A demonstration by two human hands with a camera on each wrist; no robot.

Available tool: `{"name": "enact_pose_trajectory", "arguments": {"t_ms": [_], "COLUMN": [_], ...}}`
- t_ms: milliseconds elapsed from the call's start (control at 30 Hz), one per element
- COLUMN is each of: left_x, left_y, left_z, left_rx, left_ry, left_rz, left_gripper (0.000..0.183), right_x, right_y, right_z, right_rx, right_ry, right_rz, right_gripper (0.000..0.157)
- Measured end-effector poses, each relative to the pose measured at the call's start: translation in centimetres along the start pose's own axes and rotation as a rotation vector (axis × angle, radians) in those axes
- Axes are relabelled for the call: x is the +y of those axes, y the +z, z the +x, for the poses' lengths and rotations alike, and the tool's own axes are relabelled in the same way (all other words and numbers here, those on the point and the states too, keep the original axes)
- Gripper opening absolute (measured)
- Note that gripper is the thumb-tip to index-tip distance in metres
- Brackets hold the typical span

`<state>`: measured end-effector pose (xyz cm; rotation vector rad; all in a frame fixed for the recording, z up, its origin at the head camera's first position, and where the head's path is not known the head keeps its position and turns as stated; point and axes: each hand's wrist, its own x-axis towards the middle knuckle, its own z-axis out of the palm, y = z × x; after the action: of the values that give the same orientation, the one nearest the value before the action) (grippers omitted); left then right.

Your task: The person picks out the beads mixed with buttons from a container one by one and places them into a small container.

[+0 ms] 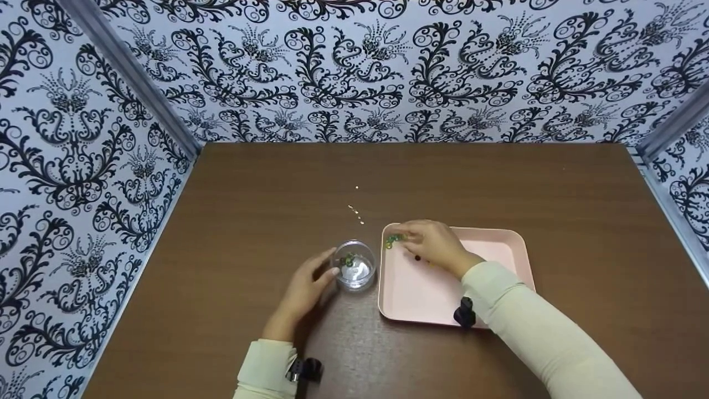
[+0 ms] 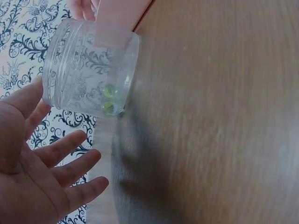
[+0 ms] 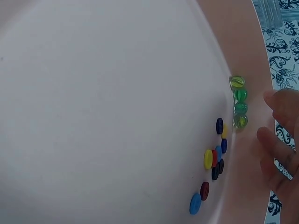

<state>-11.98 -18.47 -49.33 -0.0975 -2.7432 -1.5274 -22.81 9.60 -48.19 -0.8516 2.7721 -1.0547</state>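
Note:
My left hand (image 1: 303,289) holds a clear plastic jar (image 1: 355,276) by its rim with thumb and index finger. The other fingers spread away from its side in the left wrist view. Green-yellow marbles (image 2: 109,99) lie inside the jar, at its bottom. To the right of the jar is a pink tray (image 1: 418,299). Over its far left corner hovers my right hand (image 1: 435,244), fingers loosely bent, with nothing between thumb and fingertips. Several green and yellow glass marbles (image 3: 240,101) sit in a row along the tray's wall, just beside those fingertips.
Several coloured buttons (image 3: 208,159), blue, yellow, red and black, lie along the same tray wall near the marbles. Small bright specks (image 1: 356,212) show on the brown table (image 1: 249,221) beyond the jar. Patterned walls (image 1: 354,72) stand behind and at the sides.

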Motion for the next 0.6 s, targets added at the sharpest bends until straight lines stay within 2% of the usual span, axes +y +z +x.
{"name": "enact_pose_trajectory", "arguments": {"t_ms": [133, 333, 600], "left_x": [-0.01, 0.05, -0.04], "left_y": [0.03, -0.04, -0.07], "left_z": [-0.01, -0.01, 0.06], "left_rx": [-0.002, -0.007, -0.007], "left_ry": [-0.01, -0.012, 0.001], "left_rz": [-0.001, -0.008, 0.002], "left_gripper": [0.045, 0.045, 0.045], "right_x": [0.18, 0.34, 0.45], "right_y": [0.04, 0.09, 0.1], "right_z": [-0.02, 0.08, 0.21], "right_rx": [-0.023, -0.036, -0.037], "right_ry": [0.028, 0.024, 0.02], "right_rz": [0.003, -0.011, -0.057], "right_gripper": [0.034, 0.039, 0.033]}}
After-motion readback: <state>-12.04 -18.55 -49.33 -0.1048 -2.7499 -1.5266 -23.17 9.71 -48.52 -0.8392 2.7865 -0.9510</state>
